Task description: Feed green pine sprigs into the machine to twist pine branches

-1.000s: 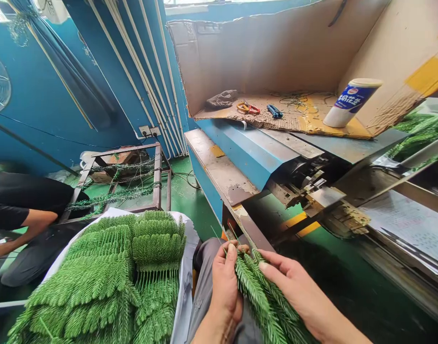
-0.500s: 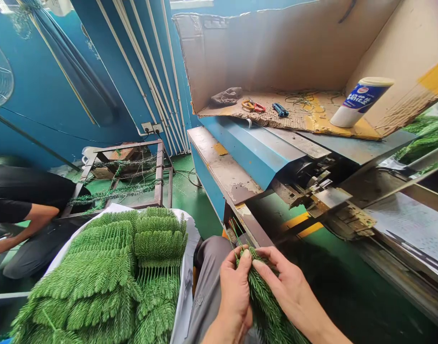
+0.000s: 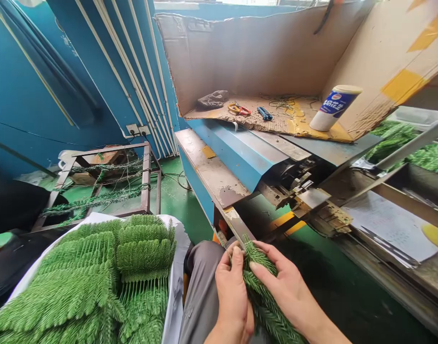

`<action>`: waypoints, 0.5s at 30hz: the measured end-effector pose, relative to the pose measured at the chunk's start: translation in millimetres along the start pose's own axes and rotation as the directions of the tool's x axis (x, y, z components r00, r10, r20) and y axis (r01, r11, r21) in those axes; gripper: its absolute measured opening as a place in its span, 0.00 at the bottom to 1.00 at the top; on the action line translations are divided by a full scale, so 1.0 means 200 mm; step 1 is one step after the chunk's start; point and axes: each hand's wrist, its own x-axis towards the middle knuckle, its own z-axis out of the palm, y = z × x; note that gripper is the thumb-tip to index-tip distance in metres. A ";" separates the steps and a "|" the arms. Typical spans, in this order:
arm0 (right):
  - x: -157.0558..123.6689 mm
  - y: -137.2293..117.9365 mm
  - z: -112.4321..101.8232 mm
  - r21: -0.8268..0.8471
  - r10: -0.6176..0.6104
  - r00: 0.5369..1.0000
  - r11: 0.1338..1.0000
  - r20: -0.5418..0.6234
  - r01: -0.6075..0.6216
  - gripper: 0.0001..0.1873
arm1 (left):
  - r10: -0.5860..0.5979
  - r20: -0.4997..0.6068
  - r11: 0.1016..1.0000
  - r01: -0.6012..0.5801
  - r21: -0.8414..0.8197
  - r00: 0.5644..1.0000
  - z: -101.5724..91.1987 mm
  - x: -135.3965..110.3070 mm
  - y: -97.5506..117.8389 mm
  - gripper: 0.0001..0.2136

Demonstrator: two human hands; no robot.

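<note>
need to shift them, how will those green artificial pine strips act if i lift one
Probably light and floppy: the artificial pine strips sag and fold over each other in the pile. Their dense needle fringes may snag, dragging neighbours along. The sprig being held droops too, so it is likely bendy.

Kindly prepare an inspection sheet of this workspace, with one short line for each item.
Surface: grey trousers on the person's lap, under the hands.
Job's things: artificial pine branch; stack of green artificial pine sprays on a white sheet.
Clutter: orange-red scissors, blue-handled tool and white-and-blue bottle on cardboard.
Hands: left hand and right hand both grip the branch.
Cables: wire tangle; thin cable on the floor.
Surroundings: blue machine, metal frame with garlands, wall sockets.
</note>
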 end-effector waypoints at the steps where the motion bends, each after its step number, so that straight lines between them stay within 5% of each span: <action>1: 0.01 0.00 -0.02 0.027 0.003 0.999 1.000 -0.037 -0.002 0.23 | 0.018 -0.020 1.000 -0.018 0.016 1.000 0.00 0.00 0.01 0.17; 4: 0.04 -0.03 -0.17 -0.091 -0.048 0.987 0.995 -0.154 0.034 0.22 | 0.068 -0.121 0.997 -0.064 0.037 0.990 -0.04 0.01 0.04 0.18; 6: 0.09 -0.07 -0.34 -0.370 -0.195 0.961 0.922 -0.197 0.111 0.21 | 0.083 -0.170 0.996 -0.077 0.040 0.982 -0.10 0.03 0.07 0.17; 8: 0.14 -0.14 -0.54 -0.719 -0.364 0.909 0.685 -0.202 0.115 0.19 | 0.082 -0.188 0.996 -0.076 0.034 0.979 -0.16 0.07 0.09 0.16; 10: 0.21 -0.21 -0.73 -0.938 -0.417 0.890 0.345 -0.184 -0.032 0.19 | 0.064 -0.183 0.998 -0.062 0.014 0.981 -0.23 0.10 0.10 0.15; 13: 0.31 -0.30 -0.87 -0.977 -0.327 0.930 -0.072 -0.169 -0.202 0.17 | 0.009 -0.107 1.000 -0.012 -0.028 0.994 -0.29 0.15 0.08 0.14; 15: 0.37 -0.31 -0.87 -0.959 -0.284 0.950 -0.211 -0.127 -0.191 0.14 | -0.011 -0.054 0.999 0.008 -0.043 0.998 -0.32 0.17 0.05 0.13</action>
